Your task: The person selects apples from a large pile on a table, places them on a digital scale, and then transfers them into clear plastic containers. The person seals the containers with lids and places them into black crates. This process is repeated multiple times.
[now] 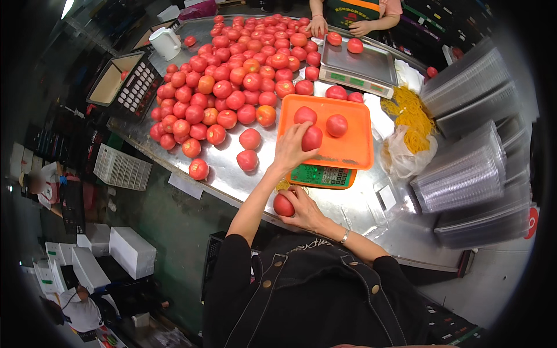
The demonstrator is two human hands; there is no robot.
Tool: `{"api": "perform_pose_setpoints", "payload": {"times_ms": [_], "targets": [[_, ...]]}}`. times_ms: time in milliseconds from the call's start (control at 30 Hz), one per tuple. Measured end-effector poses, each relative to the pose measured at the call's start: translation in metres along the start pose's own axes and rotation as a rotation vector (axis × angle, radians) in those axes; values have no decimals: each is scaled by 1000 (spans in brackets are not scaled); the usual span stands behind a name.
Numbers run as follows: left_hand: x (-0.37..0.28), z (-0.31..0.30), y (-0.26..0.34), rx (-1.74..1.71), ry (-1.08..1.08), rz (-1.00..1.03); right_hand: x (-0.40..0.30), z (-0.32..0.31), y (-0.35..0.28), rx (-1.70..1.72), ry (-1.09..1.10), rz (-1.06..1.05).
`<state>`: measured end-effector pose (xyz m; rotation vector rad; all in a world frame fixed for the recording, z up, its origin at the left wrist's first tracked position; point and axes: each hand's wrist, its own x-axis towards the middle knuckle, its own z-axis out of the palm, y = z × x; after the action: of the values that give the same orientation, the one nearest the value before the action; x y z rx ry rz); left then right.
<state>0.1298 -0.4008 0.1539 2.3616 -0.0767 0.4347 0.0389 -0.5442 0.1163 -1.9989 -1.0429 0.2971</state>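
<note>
My left hand point(292, 148) has its fingers around a red tomato point(312, 138) over the orange tray point(359, 150) of a digital scale point(322, 175). Two other tomatoes lie on that tray, one touching or nearly touching the held one and one point(337, 125) to its right. Near the table's front edge my right hand point(305, 209) grips another tomato point(283, 205). Left of the tray, two tomatoes point(247, 160) rest on the metal table point(261, 185), in front of a large heap of tomatoes point(222, 89).
Across the table a co-worker's hands point(317, 26) are beside a second scale point(357, 61) with two tomatoes. Yellow rubber bands point(411, 115), a plastic bag point(409, 152) and stacked clear plastic containers point(463, 169) stand right. A white kettle point(165, 43) and a crate point(117, 82) are left.
</note>
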Motion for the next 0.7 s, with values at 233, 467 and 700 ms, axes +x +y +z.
{"api": "perform_pose_setpoints", "payload": {"times_ms": [233,467,700], "targets": [[-42,-24,8,17,-8,58,-2,-14,5,-61,168,6],[-140,-48,-33,-887,-304,-643,16,1,-11,-10,215,-56],[-129,-80,-165,-819,419,-761,-32,-86,49,87,557,179]]}}
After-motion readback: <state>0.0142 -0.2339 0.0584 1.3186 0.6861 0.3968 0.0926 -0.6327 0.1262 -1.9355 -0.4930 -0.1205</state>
